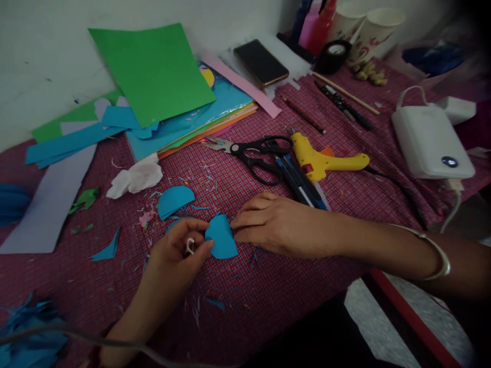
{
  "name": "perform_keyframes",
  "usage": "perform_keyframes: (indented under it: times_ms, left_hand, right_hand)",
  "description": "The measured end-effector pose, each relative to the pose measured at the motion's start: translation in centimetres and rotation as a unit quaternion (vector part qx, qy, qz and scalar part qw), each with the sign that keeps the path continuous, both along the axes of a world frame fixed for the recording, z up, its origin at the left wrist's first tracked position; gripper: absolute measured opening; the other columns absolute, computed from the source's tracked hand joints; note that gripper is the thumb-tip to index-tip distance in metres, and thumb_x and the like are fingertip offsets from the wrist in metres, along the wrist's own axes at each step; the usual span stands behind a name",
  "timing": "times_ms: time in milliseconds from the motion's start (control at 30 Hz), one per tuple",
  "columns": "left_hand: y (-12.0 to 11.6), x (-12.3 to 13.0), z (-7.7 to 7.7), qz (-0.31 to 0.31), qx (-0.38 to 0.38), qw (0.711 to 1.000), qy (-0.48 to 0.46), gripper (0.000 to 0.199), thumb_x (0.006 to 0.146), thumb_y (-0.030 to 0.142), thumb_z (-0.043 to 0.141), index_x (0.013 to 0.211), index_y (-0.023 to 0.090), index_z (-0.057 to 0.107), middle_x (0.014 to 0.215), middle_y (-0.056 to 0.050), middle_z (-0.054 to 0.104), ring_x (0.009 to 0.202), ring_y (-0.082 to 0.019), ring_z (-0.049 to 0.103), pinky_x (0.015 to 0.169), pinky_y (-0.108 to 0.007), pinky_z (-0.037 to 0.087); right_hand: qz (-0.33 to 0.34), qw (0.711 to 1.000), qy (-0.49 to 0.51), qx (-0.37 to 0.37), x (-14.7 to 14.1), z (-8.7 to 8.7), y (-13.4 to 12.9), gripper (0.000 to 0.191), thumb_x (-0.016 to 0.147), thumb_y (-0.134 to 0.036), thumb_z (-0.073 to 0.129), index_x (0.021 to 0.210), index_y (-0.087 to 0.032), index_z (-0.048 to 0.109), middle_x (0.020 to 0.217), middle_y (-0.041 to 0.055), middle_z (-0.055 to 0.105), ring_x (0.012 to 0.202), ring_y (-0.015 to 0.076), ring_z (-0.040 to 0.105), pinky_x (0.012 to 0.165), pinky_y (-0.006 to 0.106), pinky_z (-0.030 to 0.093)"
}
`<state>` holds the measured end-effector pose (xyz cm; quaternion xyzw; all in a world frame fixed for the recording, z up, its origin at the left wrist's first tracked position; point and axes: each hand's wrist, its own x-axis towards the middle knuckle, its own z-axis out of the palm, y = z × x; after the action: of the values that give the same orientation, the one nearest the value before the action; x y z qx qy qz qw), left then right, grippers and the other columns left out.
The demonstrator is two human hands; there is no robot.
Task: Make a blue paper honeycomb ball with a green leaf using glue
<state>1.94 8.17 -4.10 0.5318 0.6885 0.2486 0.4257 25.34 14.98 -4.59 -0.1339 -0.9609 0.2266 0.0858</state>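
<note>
Both hands, left hand (178, 250) and right hand (268, 222), pinch one blue paper piece (221, 237) with fingers pressed together; a second blue half-circle (174, 200) lies near, beside one scissors (257, 153) and one glue gun (322, 158).

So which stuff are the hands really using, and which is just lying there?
In use: left hand, right hand, blue paper piece, small white loop.

Lying about: scissors, glue gun, green sheet, phone, crumpled tissue.
</note>
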Motion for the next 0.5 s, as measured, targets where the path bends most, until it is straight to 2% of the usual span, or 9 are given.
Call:
perform_keyframes:
  times_ms: [233, 500]
  left_hand:
    - [-0.2, -0.21, -0.36, -0.003, -0.017, 1.0, -0.011, 0.025, 0.074, 0.034, 0.067, 0.094, 0.02, 0.061, 0.061, 0.006, 0.051, 0.053, -0.011, 0.045, 0.05, -0.022, 0.036]
    - [-0.23, -0.37, -0.56, -0.022, -0.002, 1.0, -0.001, 0.023, 0.076, 0.032, 0.065, 0.096, 0.021, 0.061, 0.059, 0.007, 0.048, 0.052, -0.01, 0.044, 0.05, -0.021, 0.035]
  right_hand:
    - [-0.005, 1.0, 0.0, -0.004, -0.04, 0.19, -0.08, 0.025, 0.098, -0.022, 0.048, 0.117, -0.021, 0.065, 0.123, 0.0045, 0.064, 0.108, 0.021, 0.052, 0.093, 0.038, 0.034]
    - [-0.005, 1.0, -0.001, -0.004, -0.13, 0.24, -0.06, 0.026, 0.097, -0.022, 0.048, 0.117, -0.021, 0.064, 0.123, 0.0042, 0.064, 0.109, 0.0211, 0.052, 0.095, 0.038, 0.036]
